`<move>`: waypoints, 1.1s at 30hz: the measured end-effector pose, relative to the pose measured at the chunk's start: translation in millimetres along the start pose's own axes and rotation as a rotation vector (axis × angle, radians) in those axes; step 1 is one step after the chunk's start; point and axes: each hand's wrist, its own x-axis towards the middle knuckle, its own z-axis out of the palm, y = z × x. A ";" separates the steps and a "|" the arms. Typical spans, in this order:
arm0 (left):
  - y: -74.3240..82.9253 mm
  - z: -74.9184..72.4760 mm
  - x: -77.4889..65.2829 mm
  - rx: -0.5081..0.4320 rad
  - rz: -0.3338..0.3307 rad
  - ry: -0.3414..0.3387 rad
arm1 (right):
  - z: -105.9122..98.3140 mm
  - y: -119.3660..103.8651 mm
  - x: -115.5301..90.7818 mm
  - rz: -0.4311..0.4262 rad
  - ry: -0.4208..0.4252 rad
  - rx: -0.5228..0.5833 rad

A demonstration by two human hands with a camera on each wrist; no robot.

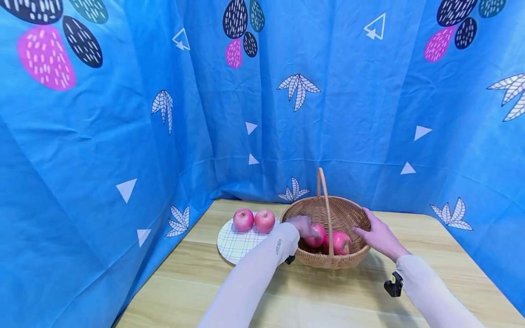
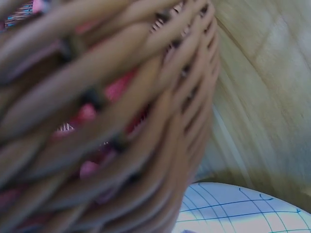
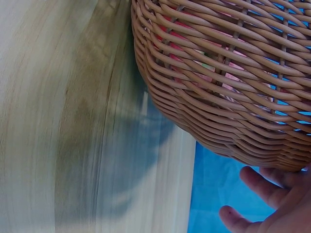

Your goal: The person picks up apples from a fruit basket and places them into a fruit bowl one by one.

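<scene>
A wicker basket (image 1: 348, 259) with a tall arched handle stands on the wooden table. Inside it lie two red apples, one apple (image 1: 341, 243) right of the handle and another apple (image 1: 313, 237) on the left. My left hand (image 1: 302, 225) reaches over the basket's left rim and holds the left apple, its fingers curled over the top. At the right rim, my right hand (image 1: 381, 234) grips the basket, thumb inside and fingers outside. The right wrist view shows those fingers (image 3: 265, 187) against the basket's outer side. Basket weave hides the left hand in the left wrist view.
Left of the basket is a round plate (image 1: 229, 241) with a blue grid pattern. Two more red apples, the left one (image 1: 243, 220) and the right one (image 1: 264, 221), sit on it. A blue patterned curtain (image 1: 348, 114) hangs behind the table (image 1: 184, 291).
</scene>
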 end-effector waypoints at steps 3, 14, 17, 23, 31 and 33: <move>-2.2 3.1 1.7 -0.009 -0.001 0.006 | 0.5 0.0 -0.4 -0.001 0.003 -0.002; -7.0 12.5 16.6 0.005 -0.012 0.014 | -0.4 -1.1 -0.7 -0.007 0.009 -0.011; -8.6 17.4 22.8 -0.003 -0.020 0.020 | -0.6 -1.2 -0.4 -0.012 0.011 -0.012; -12.1 24.9 29.4 0.022 -0.028 0.037 | 0.8 -0.6 -0.7 -0.011 0.010 -0.014; -13.9 20.3 25.4 0.043 -0.006 0.072 | 0.9 -2.1 -1.3 -0.006 -0.002 -0.010; -13.6 17.3 24.6 0.052 0.010 0.093 | -1.0 -3.2 -1.0 -0.009 0.002 -0.012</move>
